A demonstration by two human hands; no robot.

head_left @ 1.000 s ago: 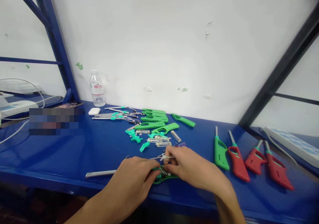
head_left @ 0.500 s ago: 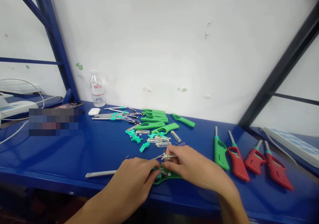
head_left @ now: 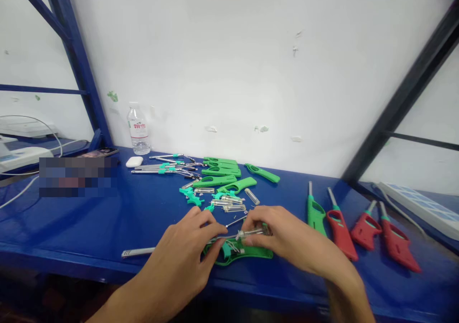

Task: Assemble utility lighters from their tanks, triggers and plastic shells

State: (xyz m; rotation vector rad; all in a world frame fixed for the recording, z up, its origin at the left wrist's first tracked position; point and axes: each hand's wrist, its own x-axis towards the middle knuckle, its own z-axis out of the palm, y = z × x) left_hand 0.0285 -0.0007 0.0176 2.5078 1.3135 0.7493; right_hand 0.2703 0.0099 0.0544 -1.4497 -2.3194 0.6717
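My left hand (head_left: 186, 249) is closed on a green lighter shell half (head_left: 256, 252) near the table's front edge, thumb on the near side and fingers on the far side. A silver metal tube (head_left: 138, 252) sticks out to the left beneath this hand. Inside the shell sit a teal trigger (head_left: 226, 250) and thin pale wires. My right hand (head_left: 278, 227) pinches a clear fuel tank (head_left: 251, 233) just above the shell's far edge, its narrow end toward my left fingers. A thin tube or wire runs between the two hands; its ends are partly hidden.
Behind my hands lie loose clear tanks (head_left: 234, 208), teal triggers (head_left: 193, 200), green shell halves (head_left: 238, 185) and metal tubes with wires (head_left: 158, 167). Whole lighters (head_left: 340, 232) lie on the right. A water bottle (head_left: 139, 131) and white case (head_left: 134, 162) stand back left.
My right hand has lifted the fuel tank slightly off the shell and turned it, uncovering more of the shell. My left hand has shifted a little left.
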